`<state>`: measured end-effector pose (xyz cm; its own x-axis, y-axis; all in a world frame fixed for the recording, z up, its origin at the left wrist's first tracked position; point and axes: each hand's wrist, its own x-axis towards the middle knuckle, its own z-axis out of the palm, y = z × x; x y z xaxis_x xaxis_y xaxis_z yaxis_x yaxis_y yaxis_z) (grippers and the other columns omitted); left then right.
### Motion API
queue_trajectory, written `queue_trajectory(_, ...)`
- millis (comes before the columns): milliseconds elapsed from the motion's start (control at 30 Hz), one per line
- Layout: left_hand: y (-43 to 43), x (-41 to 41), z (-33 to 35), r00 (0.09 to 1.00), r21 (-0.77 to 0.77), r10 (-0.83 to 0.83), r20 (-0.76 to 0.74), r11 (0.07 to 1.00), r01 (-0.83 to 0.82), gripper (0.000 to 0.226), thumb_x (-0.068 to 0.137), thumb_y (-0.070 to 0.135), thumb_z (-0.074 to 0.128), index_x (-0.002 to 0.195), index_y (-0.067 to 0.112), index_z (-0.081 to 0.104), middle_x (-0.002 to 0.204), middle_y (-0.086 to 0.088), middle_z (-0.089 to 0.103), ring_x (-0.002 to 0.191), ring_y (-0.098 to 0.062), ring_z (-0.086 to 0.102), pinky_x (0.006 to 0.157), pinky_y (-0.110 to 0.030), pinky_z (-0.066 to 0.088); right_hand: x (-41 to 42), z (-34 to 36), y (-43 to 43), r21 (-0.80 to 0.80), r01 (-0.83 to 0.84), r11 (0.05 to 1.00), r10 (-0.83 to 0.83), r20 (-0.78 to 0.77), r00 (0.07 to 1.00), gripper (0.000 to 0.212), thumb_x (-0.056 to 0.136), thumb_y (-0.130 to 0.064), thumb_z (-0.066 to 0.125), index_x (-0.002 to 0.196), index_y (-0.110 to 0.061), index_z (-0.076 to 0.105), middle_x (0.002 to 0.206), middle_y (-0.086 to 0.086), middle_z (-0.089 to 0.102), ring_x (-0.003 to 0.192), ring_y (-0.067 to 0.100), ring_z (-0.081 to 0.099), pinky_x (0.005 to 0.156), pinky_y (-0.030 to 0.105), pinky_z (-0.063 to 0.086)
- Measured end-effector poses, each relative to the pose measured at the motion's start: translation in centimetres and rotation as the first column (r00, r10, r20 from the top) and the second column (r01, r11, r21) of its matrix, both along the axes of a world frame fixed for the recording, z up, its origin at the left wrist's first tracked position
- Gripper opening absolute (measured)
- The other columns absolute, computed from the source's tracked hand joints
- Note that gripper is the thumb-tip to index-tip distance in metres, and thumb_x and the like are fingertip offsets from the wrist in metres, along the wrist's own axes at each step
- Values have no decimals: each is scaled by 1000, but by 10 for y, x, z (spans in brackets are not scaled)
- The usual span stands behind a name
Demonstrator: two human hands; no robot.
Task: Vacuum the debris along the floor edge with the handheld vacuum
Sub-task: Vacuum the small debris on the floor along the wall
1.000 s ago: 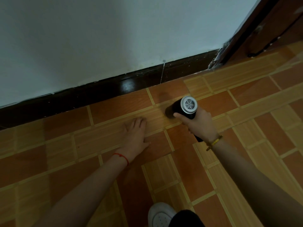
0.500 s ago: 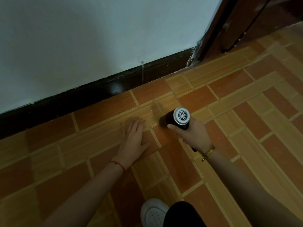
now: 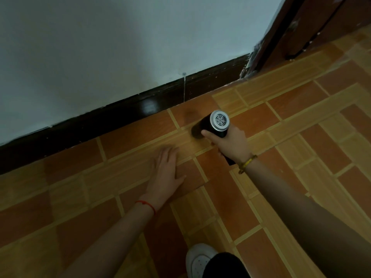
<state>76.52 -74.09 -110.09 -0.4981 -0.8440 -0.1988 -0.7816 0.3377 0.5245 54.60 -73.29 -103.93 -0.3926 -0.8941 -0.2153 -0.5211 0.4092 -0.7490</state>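
My right hand point(image 3: 230, 144) grips a black handheld vacuum point(image 3: 210, 125) with a silver grille at its rear end. Its nozzle end points down at the tiled floor point(image 3: 301, 157), a short way out from the dark baseboard point(image 3: 210, 83). My left hand point(image 3: 167, 173) rests flat on the tiles with fingers straight, just left of and nearer than the vacuum. No debris shows plainly on the floor; the nozzle mouth is hidden.
A pale wall point(image 3: 120, 47) rises above the baseboard. At the upper right stands a dark wooden door frame point(image 3: 281, 33), with crumbly white bits at the corner point(image 3: 249, 65). My white shoe point(image 3: 198, 259) is at the bottom edge.
The vacuum and my right hand have moved back toward the baseboard after pulling away from it. My left hand has stayed flat on the tiles.
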Motion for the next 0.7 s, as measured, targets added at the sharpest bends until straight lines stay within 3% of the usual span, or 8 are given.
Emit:
queue_trajectory(167, -2, 5, -6, 1000, -6, 8, -8, 1000, -8, 84, 83, 32, 74, 152, 21, 28, 159, -3, 26, 151, -24, 17, 122, -54, 6, 1, 0, -9, 6, -17, 1000, 17, -33, 999, 53, 80, -52, 69, 116, -16, 55, 83, 3, 71, 39, 0, 59, 38, 14, 45)
queue_trajectory(300, -2, 3, -6, 1000, 9, 15, -9, 1000, -15, 83, 84, 31, 73, 152, 20, 28, 159, -3, 25, 151, -24, 14, 122, -54, 6, -5, -6, -4, 11, 4, 1000, -4, 37, 999, 56, 77, -53, 71, 115, -14, 57, 80, 4, 73, 39, 5, 60, 39, 16, 45)
queue_trajectory(400, -3, 2, -7, 1000, 13, 9, -6, 1000, -9, 82, 84, 31, 73, 152, 20, 28, 160, -4, 25, 152, -25, 13, 122, -54, 6, -10, -10, 0, -20, 19, 1000, -20, -81, 996, 67, 73, -65, 67, 115, -13, 59, 88, 3, 74, 48, 7, 60, 47, 16, 48)
queue_trajectory(533, -2, -2, -4, 999, -17, -9, 37, 1000, 10, 84, 85, 33, 72, 153, 19, 26, 160, -3, 25, 151, -24, 15, 122, -53, 6, -14, -8, 9, 24, 6, 1000, -6, -18, 1000, 61, 78, -57, 68, 116, -11, 56, 85, 4, 72, 43, 7, 61, 41, 16, 46)
queue_trajectory(633, 1, -7, -2, 999, -1, -19, 37, 1000, 19, 84, 85, 31, 72, 154, 19, 25, 160, -3, 24, 151, -24, 14, 123, -54, 6, -16, -10, 17, -26, 26, 999, -29, -134, 990, 67, 75, -63, 66, 119, -13, 55, 92, 3, 73, 63, 13, 62, 54, 21, 48)
queue_trajectory(700, 2, -10, -3, 999, 14, -25, 25, 1000, 25, 84, 85, 30, 73, 154, 19, 25, 160, -3, 24, 151, -24, 15, 123, -55, 5, -19, -10, 24, -17, 36, 999, -38, -139, 990, 67, 76, -61, 67, 120, -11, 55, 93, 4, 72, 63, 12, 60, 54, 17, 45)
